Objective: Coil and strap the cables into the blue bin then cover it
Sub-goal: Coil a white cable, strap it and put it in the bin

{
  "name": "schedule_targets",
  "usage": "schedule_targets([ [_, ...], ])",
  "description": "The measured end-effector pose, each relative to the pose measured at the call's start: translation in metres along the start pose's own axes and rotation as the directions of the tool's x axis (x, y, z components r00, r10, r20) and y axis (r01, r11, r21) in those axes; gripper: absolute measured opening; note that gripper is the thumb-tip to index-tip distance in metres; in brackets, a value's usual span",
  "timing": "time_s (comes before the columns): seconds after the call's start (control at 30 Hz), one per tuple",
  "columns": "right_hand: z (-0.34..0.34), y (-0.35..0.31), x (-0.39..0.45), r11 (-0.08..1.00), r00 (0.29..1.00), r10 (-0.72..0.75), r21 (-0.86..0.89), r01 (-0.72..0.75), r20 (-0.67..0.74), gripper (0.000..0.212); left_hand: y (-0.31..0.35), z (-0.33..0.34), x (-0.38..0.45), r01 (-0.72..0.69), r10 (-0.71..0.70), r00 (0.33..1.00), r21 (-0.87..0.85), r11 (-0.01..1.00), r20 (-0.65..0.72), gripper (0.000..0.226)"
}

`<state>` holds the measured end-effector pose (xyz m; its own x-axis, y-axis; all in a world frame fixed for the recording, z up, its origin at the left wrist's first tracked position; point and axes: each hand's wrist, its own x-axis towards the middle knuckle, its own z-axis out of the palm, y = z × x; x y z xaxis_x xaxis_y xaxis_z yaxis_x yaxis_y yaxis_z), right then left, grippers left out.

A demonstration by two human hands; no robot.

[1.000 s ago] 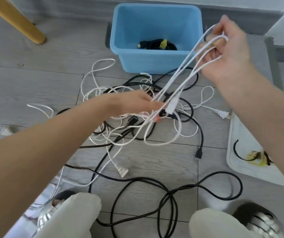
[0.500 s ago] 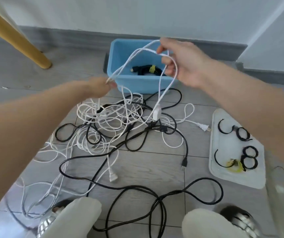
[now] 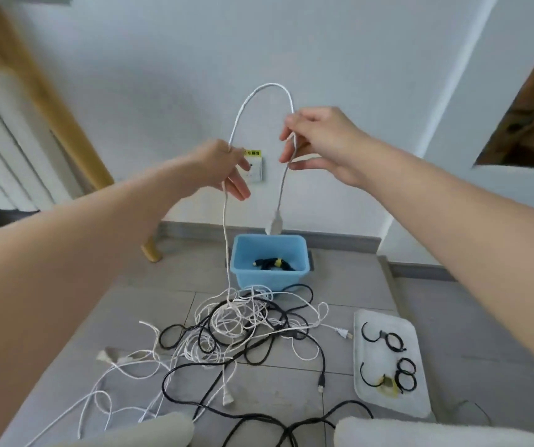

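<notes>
Both hands are raised high in front of the wall, holding one white cable point(image 3: 264, 88) that arches between them. My left hand point(image 3: 223, 166) grips the strand that drops to the tangle of white and black cables point(image 3: 243, 330) on the floor. My right hand point(image 3: 317, 140) pinches the other side, whose white plug end point(image 3: 274, 224) dangles just above the blue bin point(image 3: 270, 279). The bin stands by the wall and holds a coiled black cable with a yellow strap point(image 3: 273, 263).
A white tray point(image 3: 388, 401) with several black straps lies on the floor at the right. A wooden chair leg point(image 3: 151, 250) stands left of the bin. A wall socket point(image 3: 256, 169) is behind my left hand. My knees are at the bottom edge.
Both hands rose well above the bin, pulling the white cable up out of the tangle. The view tilted upward, showing more wall. The cable's plug end now hangs free.
</notes>
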<state>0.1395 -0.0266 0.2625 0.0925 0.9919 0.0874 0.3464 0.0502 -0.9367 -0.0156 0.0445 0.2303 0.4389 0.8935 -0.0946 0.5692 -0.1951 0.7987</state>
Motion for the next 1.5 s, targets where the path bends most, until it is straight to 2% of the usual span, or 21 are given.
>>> schedule_targets([
  [0.17,0.005,-0.022,-0.038,0.980,0.996,-0.084,-0.185,0.078,-0.025,0.030,0.031,-0.045,-0.051,0.016,-0.026,0.978,-0.049,0.999,-0.207,0.042],
  [0.23,0.009,-0.020,-0.045,0.976,0.993,-0.093,-0.204,0.075,-0.076,0.032,0.037,-0.060,-0.062,0.030,-0.027,0.962,0.004,1.000,-0.272,0.041],
  [0.27,0.012,-0.018,-0.048,0.972,0.991,-0.097,-0.221,0.074,-0.093,0.032,0.040,-0.064,-0.067,0.055,-0.043,0.970,0.044,0.997,-0.241,0.038],
  [0.33,0.016,-0.011,-0.052,0.956,0.993,-0.097,-0.284,0.075,-0.062,0.030,0.045,-0.061,-0.077,0.138,-0.134,0.990,0.146,0.980,-0.041,0.030],
  [0.43,0.026,0.011,-0.059,0.896,0.992,-0.094,-0.426,0.121,0.083,0.025,0.028,-0.033,-0.083,0.155,-0.210,0.943,0.218,0.964,0.257,0.059],
  [0.5,0.031,0.031,-0.065,0.860,0.988,-0.066,-0.495,0.127,0.140,0.024,0.012,-0.009,-0.087,0.083,-0.106,0.946,0.087,0.993,0.307,0.061],
  [0.53,0.031,0.041,-0.067,0.847,0.986,-0.048,-0.517,0.124,0.158,0.024,0.005,0.001,-0.089,0.049,-0.035,0.948,-0.038,0.998,0.316,0.056],
  [0.6,0.034,0.058,-0.073,0.840,0.982,-0.020,-0.530,0.117,0.186,0.022,-0.008,0.013,-0.090,0.133,-0.009,0.934,-0.324,0.936,0.358,0.051],
  [0.63,0.037,0.066,-0.074,0.840,0.979,-0.008,-0.530,0.116,0.202,0.022,-0.014,0.019,-0.089,0.207,-0.040,0.915,-0.382,0.901,0.402,0.055],
  [0.7,0.044,0.074,-0.074,0.838,0.974,0.005,-0.533,0.119,0.225,0.025,-0.024,0.035,-0.086,0.241,-0.129,0.881,-0.198,0.950,0.455,0.062],
  [0.77,0.051,0.072,-0.072,0.837,0.964,0.019,-0.532,0.130,0.266,0.023,-0.030,0.051,-0.089,0.190,-0.148,0.885,-0.051,0.980,0.440,0.063],
  [0.87,0.053,0.069,-0.069,0.912,0.949,0.026,-0.397,0.107,0.314,0.008,-0.036,0.061,-0.088,0.203,-0.144,0.902,-0.106,0.973,0.406,0.057],
  [0.93,0.047,0.073,-0.070,0.923,0.949,0.067,-0.380,0.059,0.309,0.006,-0.041,0.054,-0.085,0.218,-0.127,0.908,-0.192,0.957,0.399,0.052],
  [0.97,0.042,0.077,-0.069,0.926,0.952,0.083,-0.375,0.035,0.294,0.007,-0.043,0.047,-0.083,0.233,-0.097,0.917,-0.321,0.918,0.387,0.051],
  [1.03,0.029,0.081,-0.067,0.970,0.973,0.091,-0.239,-0.039,0.214,0.012,-0.046,0.032,-0.079,0.269,-0.060,0.938,-0.610,0.745,0.340,0.056],
  [1.1,0.015,0.081,-0.066,0.996,0.990,0.094,-0.022,-0.092,0.109,0.014,-0.051,0.021,-0.078,0.292,-0.065,0.947,-0.758,0.584,0.314,0.061],
  [1.13,0.011,0.081,-0.066,0.995,0.993,0.093,0.020,-0.095,0.073,0.016,-0.052,0.019,-0.078,0.300,-0.066,0.947,-0.795,0.528,0.314,0.060],
  [1.23,0.021,0.084,-0.068,0.980,0.987,0.162,-0.121,-0.159,0.016,0.017,-0.040,0.028,-0.083,0.297,-0.026,0.949,-0.868,0.398,0.313,0.042],
  [1.33,0.052,0.082,-0.073,0.927,0.969,0.230,-0.324,-0.189,0.091,0.023,-0.019,0.049,-0.086,0.246,0.061,0.952,-0.867,0.433,0.300,0.029],
  [1.4,0.066,0.076,-0.075,0.951,0.949,0.248,-0.235,-0.201,0.194,0.019,-0.013,0.058,-0.082,0.192,0.061,0.965,-0.840,0.508,0.257,0.019],
  [1.5,0.065,0.063,-0.079,0.975,0.934,0.220,-0.024,-0.222,0.280,0.009,-0.020,0.058,-0.070,0.082,-0.064,0.997,-0.757,0.648,0.053,0.016],
])
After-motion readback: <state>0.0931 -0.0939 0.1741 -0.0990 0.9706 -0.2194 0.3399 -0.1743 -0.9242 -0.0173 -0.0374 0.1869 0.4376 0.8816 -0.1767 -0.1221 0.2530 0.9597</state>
